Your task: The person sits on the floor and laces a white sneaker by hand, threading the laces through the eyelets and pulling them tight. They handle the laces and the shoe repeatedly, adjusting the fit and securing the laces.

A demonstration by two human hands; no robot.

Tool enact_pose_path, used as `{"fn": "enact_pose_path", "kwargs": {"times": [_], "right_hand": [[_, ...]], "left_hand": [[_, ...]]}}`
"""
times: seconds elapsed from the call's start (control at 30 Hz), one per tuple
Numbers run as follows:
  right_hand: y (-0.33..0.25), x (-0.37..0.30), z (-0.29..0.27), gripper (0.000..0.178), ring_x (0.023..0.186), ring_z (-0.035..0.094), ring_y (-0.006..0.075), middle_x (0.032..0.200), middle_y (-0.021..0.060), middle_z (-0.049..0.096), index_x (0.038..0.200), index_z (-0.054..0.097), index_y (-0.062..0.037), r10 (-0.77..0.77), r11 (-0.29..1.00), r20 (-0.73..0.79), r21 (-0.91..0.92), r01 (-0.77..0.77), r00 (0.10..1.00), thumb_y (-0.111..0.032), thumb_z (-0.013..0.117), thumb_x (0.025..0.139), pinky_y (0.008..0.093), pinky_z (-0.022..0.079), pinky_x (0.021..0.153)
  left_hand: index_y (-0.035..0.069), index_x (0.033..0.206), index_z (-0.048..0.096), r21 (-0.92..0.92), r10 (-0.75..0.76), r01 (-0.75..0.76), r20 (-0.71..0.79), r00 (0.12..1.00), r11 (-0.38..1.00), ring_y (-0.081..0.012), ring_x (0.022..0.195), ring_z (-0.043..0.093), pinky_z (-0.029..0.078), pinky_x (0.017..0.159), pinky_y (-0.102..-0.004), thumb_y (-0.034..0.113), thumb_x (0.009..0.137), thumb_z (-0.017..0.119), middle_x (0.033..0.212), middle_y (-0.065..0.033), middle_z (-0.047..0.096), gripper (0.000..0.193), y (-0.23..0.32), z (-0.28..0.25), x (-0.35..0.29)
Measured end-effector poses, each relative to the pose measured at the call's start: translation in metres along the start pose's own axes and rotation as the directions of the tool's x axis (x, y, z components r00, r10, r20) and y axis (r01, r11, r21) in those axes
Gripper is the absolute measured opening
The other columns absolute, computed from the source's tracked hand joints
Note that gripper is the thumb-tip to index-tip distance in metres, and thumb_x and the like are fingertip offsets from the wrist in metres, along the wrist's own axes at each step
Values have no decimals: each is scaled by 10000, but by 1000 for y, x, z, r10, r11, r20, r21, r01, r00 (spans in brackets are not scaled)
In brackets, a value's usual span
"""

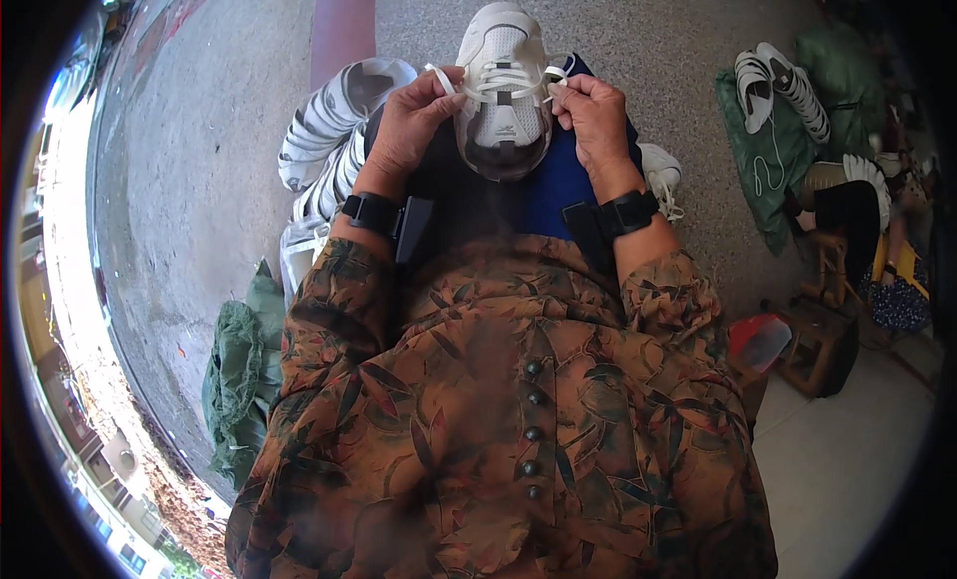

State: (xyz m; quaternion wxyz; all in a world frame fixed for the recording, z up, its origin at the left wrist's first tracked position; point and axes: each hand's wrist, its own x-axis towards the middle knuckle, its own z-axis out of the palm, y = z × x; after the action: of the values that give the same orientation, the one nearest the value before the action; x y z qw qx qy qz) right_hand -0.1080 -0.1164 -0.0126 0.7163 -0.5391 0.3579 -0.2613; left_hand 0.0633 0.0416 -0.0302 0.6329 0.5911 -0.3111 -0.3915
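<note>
A white sneaker rests on my lap, its toe pointing away from me. White shoelaces cross over its tongue in several rows. On the left side of the shoe, my left hand pinches one lace end between thumb and fingers, with a loop standing up above. My right hand pinches the other lace on the right side, where a small loop shows at the fingertips. Both hands are close to the shoe's eyelets. The dark trousers lie under the shoe.
Stacked white and grey shoes stand left of my legs; another white shoe is by my right leg. Farther right, a pair of shoes lies on green sacking. A wooden stool and green sack sit nearby.
</note>
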Motion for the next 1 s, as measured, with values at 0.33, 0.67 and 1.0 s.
{"fn": "enact_pose_path", "kwargs": {"times": [0.33, 0.67, 1.0], "right_hand": [[9, 5, 7, 130, 488, 499, 114, 583, 40, 557, 686, 574, -16, -109, 974, -39, -206, 99, 993, -6, 624, 805, 252, 396, 469], [13, 3, 14, 89, 645, 597, 371, 663, 176, 602, 692, 556, -26, -450, 582, 80, -729, 360, 890, -79, 605, 745, 431, 482, 599], [0, -25, 25, 143, 700, 600, 349, 699, 177, 588, 760, 551, -8, -473, 114, 295, -914, 390, 830, -132, 613, 797, 429, 492, 625]], "left_hand": [[19, 1152, 604, 52, -19, 19, 5, 1000, 998, -109, 1007, 547, 408, 951, -280, 115, 871, 614, 1051, -21, 627, 297, 3, 3, 0], [30, 776, 585, 80, 61, -54, -85, 995, 995, -34, 739, 480, 429, 703, -194, 81, 837, 655, 806, 33, 590, 106, 0, 6, -2], [2, 798, 649, 54, -46, 57, -179, 983, 997, -48, 633, 549, 453, 598, -206, 98, 846, 630, 704, -16, 643, 109, 8, 11, -10]]}}
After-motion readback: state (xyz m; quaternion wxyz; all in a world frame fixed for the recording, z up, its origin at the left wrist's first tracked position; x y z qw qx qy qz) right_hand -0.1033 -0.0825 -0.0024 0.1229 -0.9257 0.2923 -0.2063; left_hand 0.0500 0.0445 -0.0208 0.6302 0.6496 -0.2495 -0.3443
